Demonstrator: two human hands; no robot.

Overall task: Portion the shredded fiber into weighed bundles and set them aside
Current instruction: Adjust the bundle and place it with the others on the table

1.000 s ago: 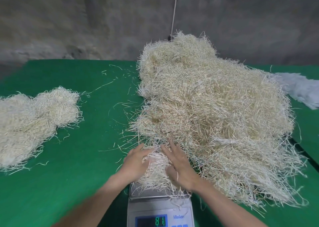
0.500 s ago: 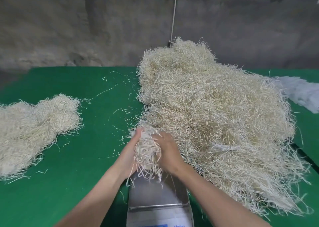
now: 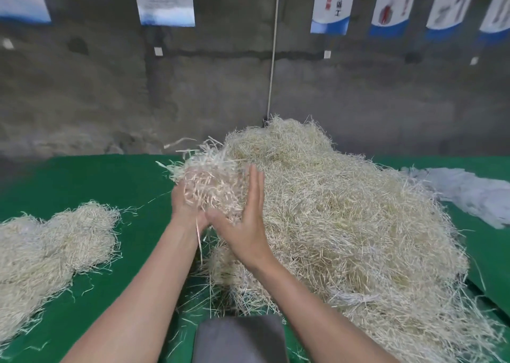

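Straw-coloured fiber bundle (image 3: 211,186) cradled by left hand (image 3: 183,205), fingers hidden; right hand (image 3: 245,224) pressing it, fingers (image 3: 256,181) straight.

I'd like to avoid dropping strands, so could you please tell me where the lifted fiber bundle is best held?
Hold the bundle by its lower flanks, palms coming from both sides as the left hand and right hand do: it is loose, strands sticking out, so a pinch would likely shed.
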